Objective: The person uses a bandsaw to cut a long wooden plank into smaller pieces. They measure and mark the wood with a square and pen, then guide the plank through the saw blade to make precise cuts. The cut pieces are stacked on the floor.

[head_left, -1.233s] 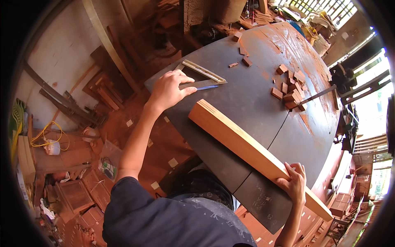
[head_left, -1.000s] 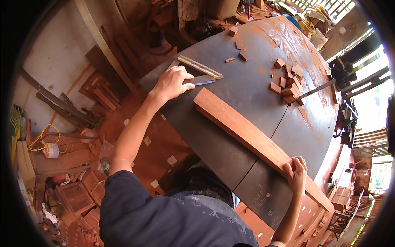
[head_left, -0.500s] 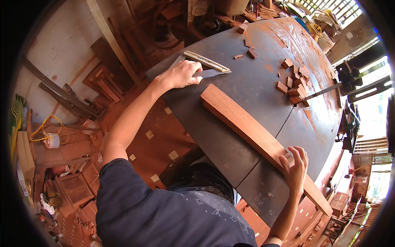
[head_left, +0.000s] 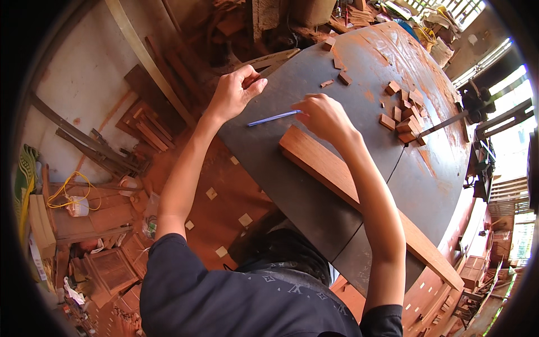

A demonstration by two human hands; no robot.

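My left hand is raised near the table's left edge, its fingers loosely curled and nothing visible in them. At my right hand's fingertips is one end of a slim blue pen, which points left over the dark tabletop. That hand reaches across a long reddish-brown squared timber, which lies diagonally on the table, partly hidden under my right forearm. Just beyond my left hand, a pale straight-edged square lies at the table's far left edge, partly covered.
The dark table has a seam and patches of reddish dust. Several small wood blocks lie clustered near a metal bar. Timber pieces lean by the left wall. Pale squares dot the reddish floor.
My left hand has let go of the square and lifted; the square now lies farther off. My right hand has left the timber, swung left and taken the pen.
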